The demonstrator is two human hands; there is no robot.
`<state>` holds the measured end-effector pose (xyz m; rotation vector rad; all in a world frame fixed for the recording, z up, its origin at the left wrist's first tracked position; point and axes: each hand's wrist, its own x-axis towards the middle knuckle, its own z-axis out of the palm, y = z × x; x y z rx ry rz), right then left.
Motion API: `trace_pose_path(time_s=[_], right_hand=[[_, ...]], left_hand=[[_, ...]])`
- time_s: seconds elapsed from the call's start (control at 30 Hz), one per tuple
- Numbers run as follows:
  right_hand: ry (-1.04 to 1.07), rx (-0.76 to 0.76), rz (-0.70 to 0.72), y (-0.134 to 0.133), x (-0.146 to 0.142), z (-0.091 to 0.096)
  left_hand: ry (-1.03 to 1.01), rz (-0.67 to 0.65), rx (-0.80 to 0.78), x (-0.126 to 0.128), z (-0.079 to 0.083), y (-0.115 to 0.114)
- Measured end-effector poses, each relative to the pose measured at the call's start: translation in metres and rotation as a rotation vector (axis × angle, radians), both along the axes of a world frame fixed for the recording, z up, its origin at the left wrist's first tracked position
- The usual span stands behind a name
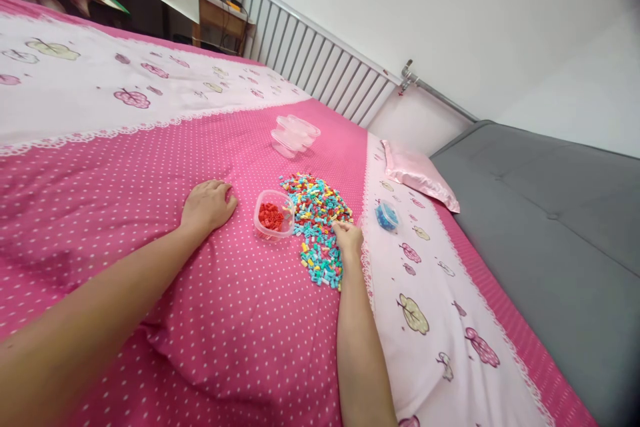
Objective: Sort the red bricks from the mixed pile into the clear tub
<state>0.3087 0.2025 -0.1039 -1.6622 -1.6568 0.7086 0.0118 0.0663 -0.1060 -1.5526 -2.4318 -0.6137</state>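
Note:
A spread-out pile of tiny coloured plastic pieces point(320, 203), like toy bricks, lies on the pink dotted bedspread. My right hand point(349, 238) is at the pile's right side with its fingertips pinched together; whatever is between them is too small to make out. Flat on the cloth rests my left hand point(207, 205), its fingers outstretched and nothing in it. Between that hand and the pile stands a clear plastic tub point(259, 225) holding red pieces point(271, 216). A second clear tub point(395, 221) with blue pieces point(386, 215) stands right of my right hand.
Several clear, empty-looking containers or lids point(295, 133) lie beyond the pile. A pink satin pillow point(420, 175) leans near the grey padded headboard point(545, 227). Metal bed rails point(320, 47) run along the wall, and a desk point(220, 13) stands at the far left.

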Motion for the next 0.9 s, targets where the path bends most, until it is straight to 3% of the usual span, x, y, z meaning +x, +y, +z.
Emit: trace_pose_path(time_s=[0.07, 0.13, 0.37, 0.47, 0.63, 0.7, 0.8, 0.9], right_hand=[[-0.253, 0.015, 0.016, 0.0, -0.001, -0.001], [-0.369, 0.02, 0.017, -0.001, -0.001, 0.0], [-0.365, 0.045, 0.011, 0.002, 0.002, -0.004], [-0.079, 0.01, -0.008, 0.004, 0.002, -0.005], [0.834, -0.226, 0.059, 0.001, 0.004, 0.011], [1.086, -0.315, 0.125, -0.001, 0.006, 0.021], [1.204, -0.347, 0.15, -0.001, 0.009, 0.026], [0.994, -0.254, 0.14, 0.0, 0.004, 0.016]], left_hand=[[0.003, 0.004, -0.001, 0.0, 0.0, 0.0], [0.008, 0.008, -0.003, 0.0, 0.0, 0.0], [0.023, 0.017, -0.026, -0.001, -0.001, 0.0], [0.025, 0.019, -0.028, -0.001, -0.001, 0.0], [0.019, 0.023, -0.029, -0.001, -0.001, 0.001], [0.015, 0.016, -0.023, -0.001, -0.001, 0.001], [0.008, 0.009, -0.017, 0.0, -0.001, 0.0], [0.01, 0.009, -0.019, 0.0, 0.0, 0.0]])
